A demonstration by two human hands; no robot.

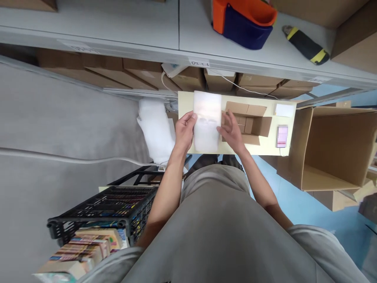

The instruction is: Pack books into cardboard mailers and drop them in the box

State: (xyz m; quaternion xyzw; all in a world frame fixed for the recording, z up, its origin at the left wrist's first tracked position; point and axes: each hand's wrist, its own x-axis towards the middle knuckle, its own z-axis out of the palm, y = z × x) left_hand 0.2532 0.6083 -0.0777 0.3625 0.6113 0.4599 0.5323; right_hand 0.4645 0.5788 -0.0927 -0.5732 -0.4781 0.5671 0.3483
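A flat rectangular packet in white foam wrap point(207, 135) is held upright over the cream table; what the wrap covers is hidden. My left hand point(184, 129) pinches its left edge between thumb and fingers. At the right edge is my right hand point(232, 133), its thumb against the wrap and its fingers spread apart, away from the packet. Just beyond that hand, an open cardboard box point(252, 125) lies with its flaps folded out, partly covered by my fingers.
On the cream table point(235, 149) are a phone point(282, 136) and a white paper stack point(284, 110). White foam sheeting point(156, 127) hangs at left. A black crate point(118, 202) stands near books point(85, 247). A large carton point(335, 149) is at right. The shelf above holds a utility knife point(306, 45).
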